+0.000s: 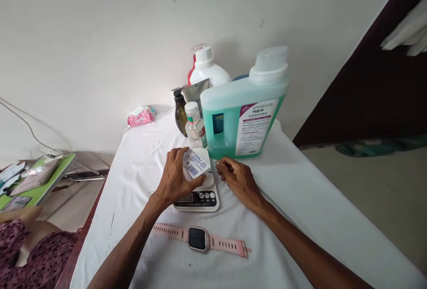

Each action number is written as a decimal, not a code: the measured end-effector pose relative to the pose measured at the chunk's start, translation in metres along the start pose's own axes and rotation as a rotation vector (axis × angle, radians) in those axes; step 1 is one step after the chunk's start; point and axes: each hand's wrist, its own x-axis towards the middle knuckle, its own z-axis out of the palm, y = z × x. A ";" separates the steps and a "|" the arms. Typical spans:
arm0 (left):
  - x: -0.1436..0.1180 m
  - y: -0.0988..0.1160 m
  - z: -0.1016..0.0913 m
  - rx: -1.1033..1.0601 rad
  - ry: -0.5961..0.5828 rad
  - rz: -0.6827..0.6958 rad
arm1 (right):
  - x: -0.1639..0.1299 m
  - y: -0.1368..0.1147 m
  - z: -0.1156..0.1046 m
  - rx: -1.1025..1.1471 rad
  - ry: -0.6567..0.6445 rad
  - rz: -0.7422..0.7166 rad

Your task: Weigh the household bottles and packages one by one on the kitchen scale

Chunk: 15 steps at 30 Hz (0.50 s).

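Observation:
A small white box [196,163] with blue print and a barcode is tilted above the kitchen scale [210,203]. My left hand [176,175] grips this box, its thumb at the near edge and its fingers along the far left edge. Part of the scale's display is covered by that hand. Just right of the scale, my right hand [238,180] is curled closed near the table, thumb against the fingers; nothing shows in it. A pink smartwatch [197,239] lies with its strap spread out in front of the scale.
Behind the scale stand a large green liquid jug [223,140], a clear bottle [193,128], a dark pump bottle [180,113], a grey tube [196,91] and a white jug [213,71]. A pink wipes pack [141,116] lies back left. Someone's patterned clothing [50,258] shows lower left.

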 end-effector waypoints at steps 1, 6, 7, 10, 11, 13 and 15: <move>0.000 0.002 -0.002 -0.033 0.009 -0.003 | -0.001 -0.001 0.000 0.008 0.020 -0.007; 0.000 0.029 -0.001 -0.131 -0.042 0.102 | -0.010 -0.011 -0.011 -0.010 0.225 -0.054; 0.001 0.036 0.002 -0.150 -0.066 0.140 | -0.011 -0.014 -0.016 -0.006 0.299 -0.065; 0.004 0.057 0.020 -0.175 -0.165 0.249 | -0.008 -0.019 -0.035 0.029 0.548 -0.090; 0.006 0.063 0.029 -0.170 -0.196 0.283 | -0.006 -0.020 -0.041 0.027 0.609 -0.091; 0.012 0.071 0.047 -0.151 -0.244 0.341 | -0.002 -0.020 -0.051 -0.013 0.658 -0.083; 0.018 0.075 0.065 -0.117 -0.284 0.359 | 0.001 -0.017 -0.058 -0.058 0.661 -0.076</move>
